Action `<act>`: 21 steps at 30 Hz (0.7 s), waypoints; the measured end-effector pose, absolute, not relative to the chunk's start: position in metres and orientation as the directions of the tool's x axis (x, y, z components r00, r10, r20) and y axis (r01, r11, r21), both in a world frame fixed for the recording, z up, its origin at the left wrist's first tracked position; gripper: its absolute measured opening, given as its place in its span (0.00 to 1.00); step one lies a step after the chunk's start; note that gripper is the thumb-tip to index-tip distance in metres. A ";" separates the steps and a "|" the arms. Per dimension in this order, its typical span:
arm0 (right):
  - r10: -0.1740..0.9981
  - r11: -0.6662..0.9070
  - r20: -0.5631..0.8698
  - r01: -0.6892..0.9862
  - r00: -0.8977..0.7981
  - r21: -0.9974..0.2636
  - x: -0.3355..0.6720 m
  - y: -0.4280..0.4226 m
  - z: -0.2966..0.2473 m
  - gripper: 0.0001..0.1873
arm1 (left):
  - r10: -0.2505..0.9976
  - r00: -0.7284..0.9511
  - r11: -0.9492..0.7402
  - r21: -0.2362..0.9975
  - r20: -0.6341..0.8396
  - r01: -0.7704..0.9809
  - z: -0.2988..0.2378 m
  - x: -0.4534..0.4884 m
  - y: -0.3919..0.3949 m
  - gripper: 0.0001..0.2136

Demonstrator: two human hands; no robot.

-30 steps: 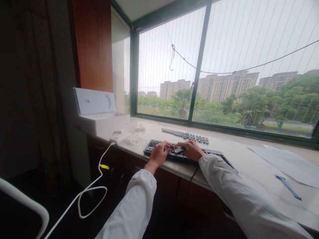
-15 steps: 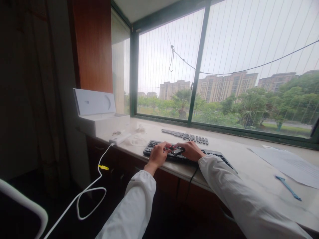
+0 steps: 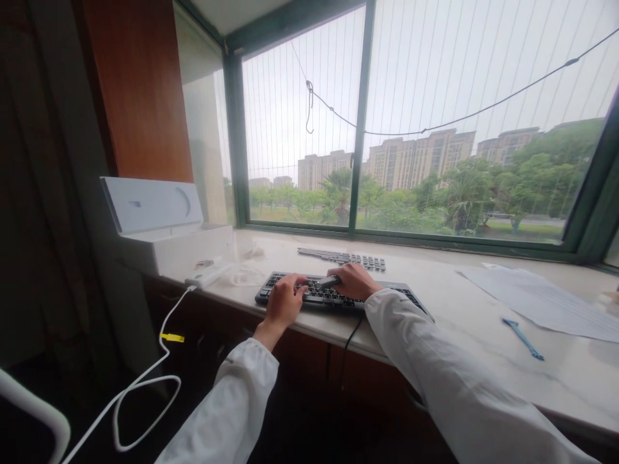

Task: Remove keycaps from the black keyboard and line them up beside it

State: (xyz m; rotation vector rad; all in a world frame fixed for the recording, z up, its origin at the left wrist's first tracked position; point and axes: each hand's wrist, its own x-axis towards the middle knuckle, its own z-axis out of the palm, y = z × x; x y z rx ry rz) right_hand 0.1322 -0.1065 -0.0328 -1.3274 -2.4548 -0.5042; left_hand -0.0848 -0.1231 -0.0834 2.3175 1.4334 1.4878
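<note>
A black keyboard (image 3: 407, 295) lies on the pale stone sill (image 3: 474, 322) in front of me. My left hand (image 3: 284, 299) rests on its left half with the fingers curled onto the keys. My right hand (image 3: 353, 281) sits over the middle of the keyboard, closed on a small dark tool (image 3: 329, 281) whose tip points left toward my left hand. Both arms wear white sleeves. What the fingertips touch under the hands is hidden.
A strip of loose dark keys (image 3: 342, 258) lies behind the keyboard. An open white box (image 3: 164, 222) stands at the left, beside a white adapter (image 3: 207, 276) with a cable hanging down. Paper sheets (image 3: 536, 296) and a blue tool (image 3: 522, 337) lie at the right.
The view has shifted, so everything sits further left in the picture. My hands stay on the keyboard, the right one still closed on the small dark tool.
</note>
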 end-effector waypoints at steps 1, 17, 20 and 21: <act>0.757 0.484 0.418 0.861 -0.502 0.159 0.133 -0.106 -0.032 0.10 | 0.710 0.114 -0.559 0.457 0.695 0.692 -0.083 -0.084 -0.124 0.07; 0.938 -0.074 0.337 0.997 0.081 -0.034 0.157 -0.083 -0.035 0.15 | 0.905 0.206 -0.295 0.201 0.373 0.934 -0.031 -0.051 0.027 0.10; 0.943 -0.051 0.328 0.998 0.059 -0.035 0.155 -0.083 -0.035 0.15 | 0.909 0.273 -0.328 0.136 0.315 0.935 -0.029 -0.041 0.061 0.10; 0.945 -0.044 0.324 0.999 0.052 -0.032 0.155 -0.082 -0.035 0.15 | 0.912 0.287 -0.335 0.127 0.295 0.934 -0.028 -0.037 0.070 0.10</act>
